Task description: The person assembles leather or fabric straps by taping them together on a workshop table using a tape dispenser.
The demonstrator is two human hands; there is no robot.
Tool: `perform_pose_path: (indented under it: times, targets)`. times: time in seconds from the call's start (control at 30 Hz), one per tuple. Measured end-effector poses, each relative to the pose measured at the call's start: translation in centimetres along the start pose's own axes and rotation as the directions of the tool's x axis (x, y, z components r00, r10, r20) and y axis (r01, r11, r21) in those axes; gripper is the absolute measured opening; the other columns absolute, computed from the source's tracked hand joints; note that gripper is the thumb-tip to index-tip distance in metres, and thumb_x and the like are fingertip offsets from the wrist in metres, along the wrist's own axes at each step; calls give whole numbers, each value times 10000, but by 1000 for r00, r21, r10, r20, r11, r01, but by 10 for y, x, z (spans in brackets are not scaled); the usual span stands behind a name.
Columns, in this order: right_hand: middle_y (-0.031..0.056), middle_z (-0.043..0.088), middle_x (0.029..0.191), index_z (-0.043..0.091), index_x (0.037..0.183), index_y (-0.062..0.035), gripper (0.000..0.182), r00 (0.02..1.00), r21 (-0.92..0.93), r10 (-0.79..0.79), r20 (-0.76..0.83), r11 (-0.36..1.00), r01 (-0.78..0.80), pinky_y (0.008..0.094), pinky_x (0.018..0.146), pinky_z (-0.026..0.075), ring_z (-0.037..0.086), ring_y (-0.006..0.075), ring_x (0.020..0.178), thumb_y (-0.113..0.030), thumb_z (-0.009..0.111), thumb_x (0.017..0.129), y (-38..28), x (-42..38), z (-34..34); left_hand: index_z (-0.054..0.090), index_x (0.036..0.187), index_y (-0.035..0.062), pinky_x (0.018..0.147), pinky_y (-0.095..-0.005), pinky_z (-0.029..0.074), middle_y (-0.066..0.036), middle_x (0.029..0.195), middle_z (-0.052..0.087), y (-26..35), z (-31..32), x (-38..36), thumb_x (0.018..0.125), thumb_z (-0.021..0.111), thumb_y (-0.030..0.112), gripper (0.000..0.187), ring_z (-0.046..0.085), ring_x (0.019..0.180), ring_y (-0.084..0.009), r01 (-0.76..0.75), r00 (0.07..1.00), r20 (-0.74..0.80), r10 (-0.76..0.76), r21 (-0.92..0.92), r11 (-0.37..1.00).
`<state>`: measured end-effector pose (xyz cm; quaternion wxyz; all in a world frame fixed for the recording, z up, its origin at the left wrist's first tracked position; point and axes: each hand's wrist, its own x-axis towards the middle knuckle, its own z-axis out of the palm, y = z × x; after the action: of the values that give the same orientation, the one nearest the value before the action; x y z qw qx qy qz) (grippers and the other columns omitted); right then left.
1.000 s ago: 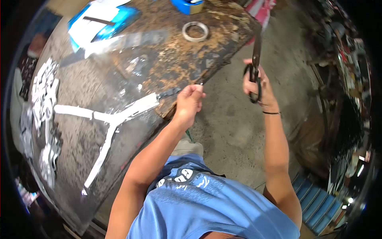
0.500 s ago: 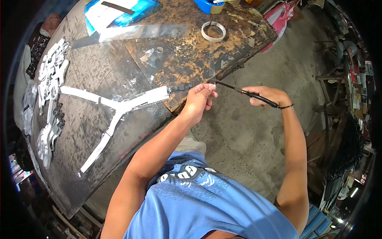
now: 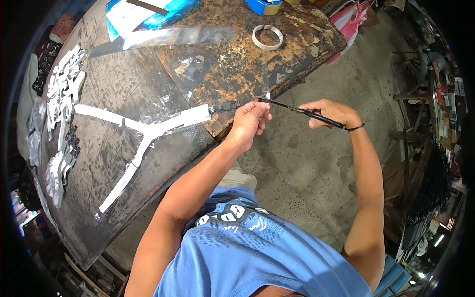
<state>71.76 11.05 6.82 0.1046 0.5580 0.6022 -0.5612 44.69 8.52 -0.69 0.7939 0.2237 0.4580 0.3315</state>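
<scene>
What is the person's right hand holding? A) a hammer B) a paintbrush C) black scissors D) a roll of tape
C: the right hand grips the black scissors, blades pointing toward the left hand at the table's edge, while the tape roll lies untouched on the table.

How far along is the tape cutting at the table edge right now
Done: clear tape strip is pulled from the tape roll to the table edge. In hand: left hand pinches its end; right hand holds scissors at it. Left: the strip looks uncut.
</scene>
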Motion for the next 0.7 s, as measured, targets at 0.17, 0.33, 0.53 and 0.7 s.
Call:
perform_pose_path:
  times: [0.17,0.33,0.53,0.7]
  targets:
    - [68,641,947,569,1343,-98,854,999,35,-2,-39,999,3,284,492,422,568,143,641,-600,810,696,1,-9,4,638,992,59,481,-231,361,-15,781,614,-7,-5,-10,941,606,192,146,471,557,-67,17,999,39,-23,146,989]
    - [-93,403,662,545,1364,-71,956,984,206,-136,-113,966,157,203,473,306,375,23,531,-696,770,676,26,-18,22,660,1007,17,653,-272,445,-8,799,624,-29,-75,-65,956,604,231,227,533,722,-85,52,988,89,-125,571,820]
    - [-105,399,642,558,1362,-62,1132,960,253,-187,-206,938,237,203,493,288,382,20,529,-856,692,566,21,-22,68,650,1122,-3,754,-326,480,-89,813,630,-83,-136,-79,969,571,242,300,602,779,-192,39,997,6,-79,833,552]
    - [-111,401,622,577,1338,-53,1161,956,185,-206,-207,952,245,213,509,297,408,12,549,-891,658,538,15,-32,85,571,1259,34,961,-395,433,-206,1163,611,-132,-179,-53,945,583,230,371,570,1116,-340,-85,996,88,8,929,359]
